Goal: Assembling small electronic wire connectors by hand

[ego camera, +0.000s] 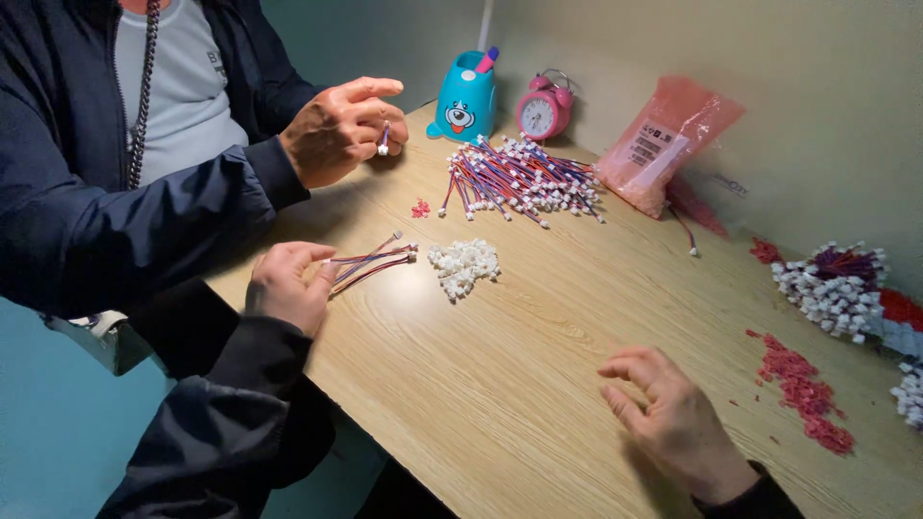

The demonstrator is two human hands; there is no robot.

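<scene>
Wires (370, 261) pinched in left hand (284, 288); right hand (673, 423) loosely spread, holding nothing

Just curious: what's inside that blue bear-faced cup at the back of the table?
A pink-and-purple pen tip sticks out of the blue cup. The cup's wall hides everything lower down.

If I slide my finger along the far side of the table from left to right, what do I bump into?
Blue plastic pen holder with a cartoon face → pink round alarm clock → pink plastic bag with a white label → heap of white connectors on purple wires at the right edge.
</scene>
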